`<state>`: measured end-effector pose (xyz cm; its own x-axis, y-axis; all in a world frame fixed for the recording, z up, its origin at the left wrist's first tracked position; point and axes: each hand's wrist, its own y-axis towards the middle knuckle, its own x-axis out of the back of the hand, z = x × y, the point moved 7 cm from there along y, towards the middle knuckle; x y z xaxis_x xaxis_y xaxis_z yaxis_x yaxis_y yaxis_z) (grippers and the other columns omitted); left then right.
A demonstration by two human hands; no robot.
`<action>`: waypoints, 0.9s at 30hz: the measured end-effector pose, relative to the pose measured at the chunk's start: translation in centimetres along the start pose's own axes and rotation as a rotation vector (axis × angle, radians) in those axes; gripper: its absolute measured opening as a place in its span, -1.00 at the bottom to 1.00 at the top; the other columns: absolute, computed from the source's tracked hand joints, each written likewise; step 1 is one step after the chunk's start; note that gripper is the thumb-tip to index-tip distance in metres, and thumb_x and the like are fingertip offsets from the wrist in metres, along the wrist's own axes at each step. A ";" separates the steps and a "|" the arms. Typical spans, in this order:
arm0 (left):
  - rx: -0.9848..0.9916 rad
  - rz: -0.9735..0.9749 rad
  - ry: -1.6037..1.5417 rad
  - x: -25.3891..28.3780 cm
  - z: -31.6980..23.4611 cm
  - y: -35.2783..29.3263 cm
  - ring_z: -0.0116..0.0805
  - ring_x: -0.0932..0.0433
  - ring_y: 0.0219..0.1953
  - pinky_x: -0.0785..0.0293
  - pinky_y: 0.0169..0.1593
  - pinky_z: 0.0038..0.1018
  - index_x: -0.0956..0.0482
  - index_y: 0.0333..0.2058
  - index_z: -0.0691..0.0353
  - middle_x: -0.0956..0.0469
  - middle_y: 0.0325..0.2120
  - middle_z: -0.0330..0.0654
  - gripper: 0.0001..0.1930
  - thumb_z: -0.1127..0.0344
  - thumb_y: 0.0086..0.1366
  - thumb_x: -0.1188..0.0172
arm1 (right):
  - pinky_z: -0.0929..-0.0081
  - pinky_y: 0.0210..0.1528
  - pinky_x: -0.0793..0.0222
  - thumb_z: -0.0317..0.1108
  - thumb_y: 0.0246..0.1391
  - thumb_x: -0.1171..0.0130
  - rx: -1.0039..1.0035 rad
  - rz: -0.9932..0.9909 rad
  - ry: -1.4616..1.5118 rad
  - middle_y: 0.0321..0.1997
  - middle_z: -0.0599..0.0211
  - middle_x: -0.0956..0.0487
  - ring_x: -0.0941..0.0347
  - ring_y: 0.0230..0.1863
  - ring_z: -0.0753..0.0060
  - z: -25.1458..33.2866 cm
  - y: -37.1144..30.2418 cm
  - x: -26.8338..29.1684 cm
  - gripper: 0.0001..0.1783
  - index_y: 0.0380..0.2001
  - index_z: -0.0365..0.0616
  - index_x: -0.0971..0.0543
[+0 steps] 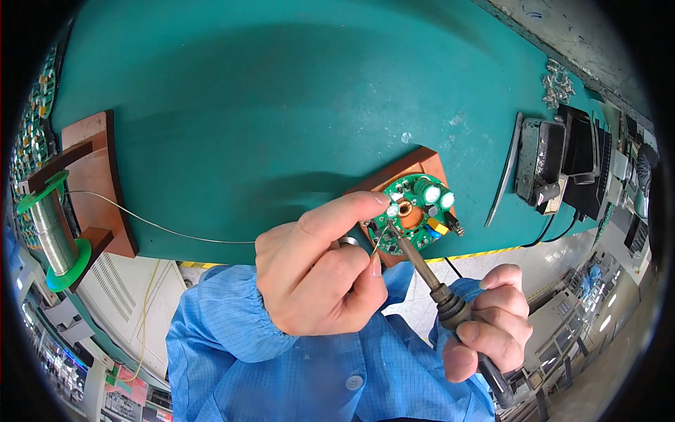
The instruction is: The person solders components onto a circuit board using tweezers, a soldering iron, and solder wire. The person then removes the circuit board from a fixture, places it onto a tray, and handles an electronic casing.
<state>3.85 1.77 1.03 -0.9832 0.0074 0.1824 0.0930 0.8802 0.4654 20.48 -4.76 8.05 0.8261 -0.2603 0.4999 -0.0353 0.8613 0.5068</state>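
Observation:
My left hand (309,281) pinches a thin solder wire (165,225) between thumb and fingers. Its index finger stretches out and rests at a small part on the left side of a round green circuit board (403,186). Short of the board's lower left edge, a bit of wire pokes out past the fingertips. My right hand (496,327) is wrapped round the handle of a soldering iron (419,265), whose tip meets the board just below that index finger. White-topped capacitors, a copper coil and a yellow part stand on the board. Under it lies a brown block (426,159).
A solder spool (56,235) with green flanges sits on a brown stand (105,204) at left. Populated boards (39,112) line the far left edge. At right are a black soldering iron holder (541,155), a grey strip (503,172) and small metal parts (557,84) on the green mat (246,91).

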 end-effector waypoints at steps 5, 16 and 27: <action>0.005 0.001 0.006 0.0 0.0 0.0 -0.51 -0.31 -0.78 -0.20 -0.72 -0.63 -0.33 -0.69 0.32 -0.61 -0.33 0.19 -0.81 0.60 -0.30 -0.18 | 0.43 -0.33 -0.39 -0.03 0.10 -0.28 -0.030 -0.005 -0.005 -0.78 0.57 -0.31 -0.22 -0.65 0.56 0.0 -0.1 0.0 -0.65 -0.48 -0.12 -0.60; -0.007 0.000 0.006 0.0 0.2 -0.2 -0.51 -0.32 -0.78 -0.19 -0.72 -0.63 -0.34 -0.67 0.32 -0.61 -0.31 0.18 -0.82 0.60 -0.29 -0.19 | 0.46 -0.34 -0.38 0.07 0.06 -0.27 0.018 -0.029 -0.025 -0.78 0.60 -0.29 -0.17 -0.63 0.57 0.4 -0.1 0.5 -0.59 -0.48 -0.08 -0.59; -0.039 0.001 0.008 -0.1 0.4 -0.7 -0.60 -0.18 -0.74 -0.06 -0.70 -0.65 -0.44 -0.60 0.32 -0.60 -0.29 0.21 -0.84 0.48 -0.02 -0.29 | 0.45 -0.34 -0.38 0.04 0.03 -0.31 0.015 0.009 -0.023 -0.77 0.61 -0.31 -0.17 -0.61 0.56 0.2 0.0 0.2 -0.63 -0.46 -0.07 -0.61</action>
<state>3.87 1.35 0.37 -0.9818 0.0042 0.1897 0.1000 0.8612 0.4984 20.55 -4.95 8.29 0.8123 -0.2628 0.5208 -0.0511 0.8573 0.5123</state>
